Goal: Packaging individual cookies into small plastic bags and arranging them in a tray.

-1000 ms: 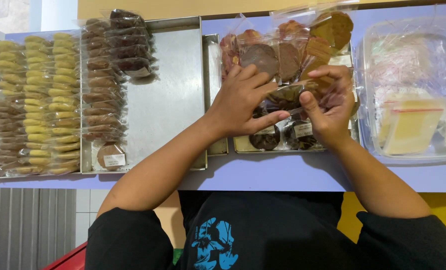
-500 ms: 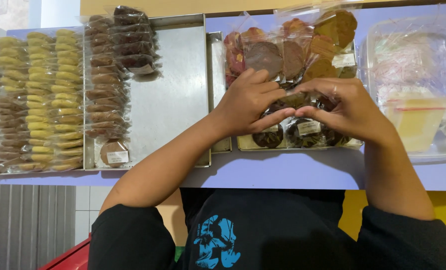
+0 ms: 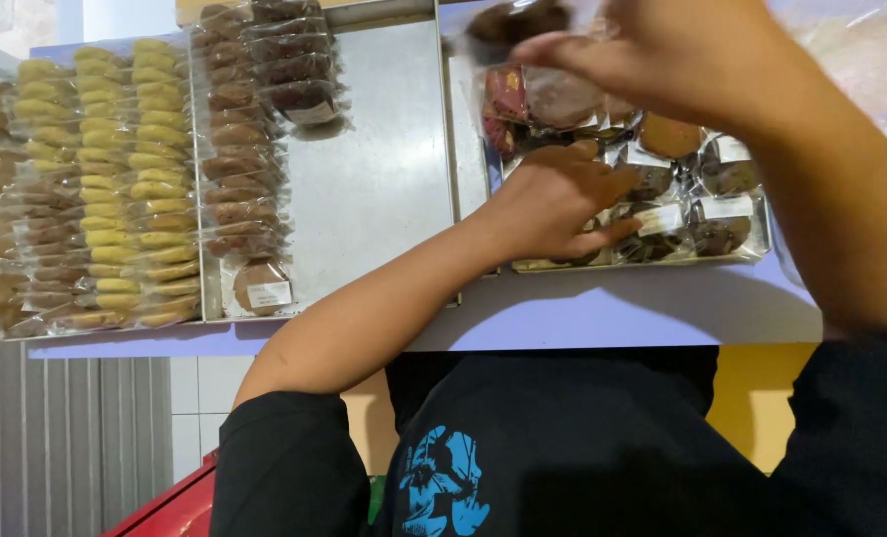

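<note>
I am seeing the left hand (image 3: 563, 204) resting curled on the wrapped dark cookies (image 3: 707, 224) in the small steel tray (image 3: 762, 249), fingers pressing one packet; the right hand (image 3: 682, 55), at one o'clock, is pinching what is probably a bagged brown cookie (image 3: 518, 20), blurred; yellow cookie rows (image 3: 130, 179) are lying at nine o'clock.

Rows of clear plastic-wrapped yellow cookies (image 3: 130, 179) fill the far-left tray, brown wrapped ones (image 3: 239, 149) beside them, one wearing a small white rectangular label (image 3: 268, 294). Right tray: clear-bagged dark cookies (image 3: 702, 214) with white labels (image 3: 727, 207).
</note>
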